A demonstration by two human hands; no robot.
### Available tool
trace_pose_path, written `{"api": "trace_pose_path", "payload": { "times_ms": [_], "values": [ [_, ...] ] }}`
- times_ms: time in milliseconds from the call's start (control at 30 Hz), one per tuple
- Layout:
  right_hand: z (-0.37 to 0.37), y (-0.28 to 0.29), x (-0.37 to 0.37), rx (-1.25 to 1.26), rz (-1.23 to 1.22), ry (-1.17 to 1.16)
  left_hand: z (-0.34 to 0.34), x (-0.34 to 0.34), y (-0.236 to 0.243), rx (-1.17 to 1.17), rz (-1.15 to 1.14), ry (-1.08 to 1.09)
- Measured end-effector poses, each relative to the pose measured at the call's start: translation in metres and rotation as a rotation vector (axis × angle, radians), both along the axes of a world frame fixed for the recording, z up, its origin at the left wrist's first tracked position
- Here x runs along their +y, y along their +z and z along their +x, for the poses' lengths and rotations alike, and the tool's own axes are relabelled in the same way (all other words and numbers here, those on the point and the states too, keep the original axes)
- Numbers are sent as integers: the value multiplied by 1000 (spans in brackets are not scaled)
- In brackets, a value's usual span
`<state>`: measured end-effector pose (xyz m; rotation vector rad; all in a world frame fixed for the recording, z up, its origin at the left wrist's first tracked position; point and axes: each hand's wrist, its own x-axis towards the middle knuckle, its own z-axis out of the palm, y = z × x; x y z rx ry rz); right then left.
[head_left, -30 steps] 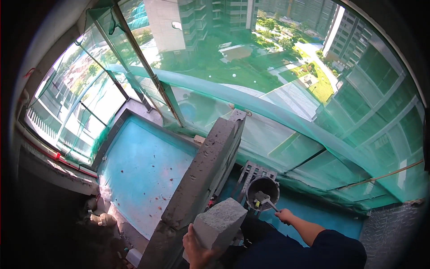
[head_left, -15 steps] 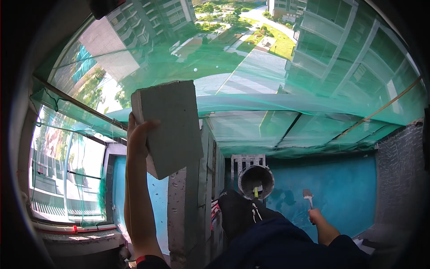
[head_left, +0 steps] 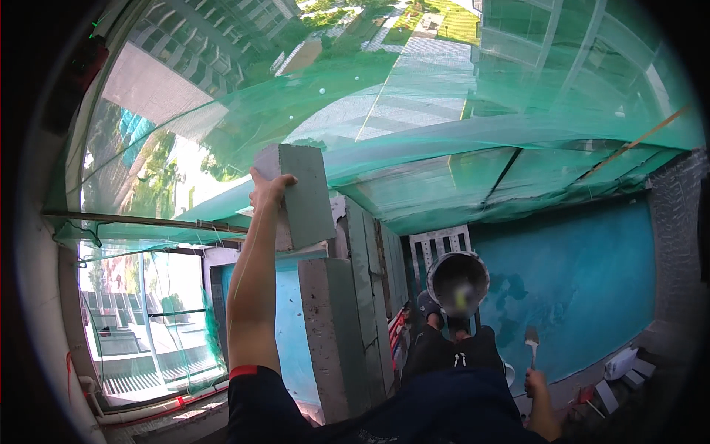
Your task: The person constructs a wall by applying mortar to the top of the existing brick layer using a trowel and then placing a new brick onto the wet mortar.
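Observation:
My left hand is stretched out ahead, its fingers wrapped round one side of a grey building block. The block is upright at the far end of a low block wall; whether it rests on anything there I cannot tell. Low on the right, my right hand grips a small trowel by its handle, the squarish blade pointing away from me. Between my hands, in front of my legs, stands a round bucket with a pale smeared rim. A yellow-green thing in it is blurred.
Green netting hangs across the far side, with buildings and lawns far below. The bucket stands by a slatted grey platform. Blue flooring lies to the right, with loose pieces near its edge. A pole crosses at left.
My left hand has carried the block forward and right, and its broad face has turned so a narrower side shows. The view has shifted. The trowel stays in my right hand.

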<state>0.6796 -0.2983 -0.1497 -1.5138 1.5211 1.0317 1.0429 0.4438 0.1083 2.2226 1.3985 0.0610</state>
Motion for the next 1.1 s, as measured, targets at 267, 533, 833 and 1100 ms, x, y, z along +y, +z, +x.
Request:
{"api": "trace_pose_path", "payload": {
  "times_ms": [267,533,833,1100],
  "values": [
    [-58,-54,33,-147,41,-59,36,6,-62,267,29,-66],
    [-73,-70,40,-117,-29,89,28,18,-119,262,-103,-24],
    [-24,-40,48,-208,-15,-170,32,24,-138,321,-152,-46],
    [-17,-12,62,-206,-47,-166,34,7,-139,317,-167,-26]
  ]
}}
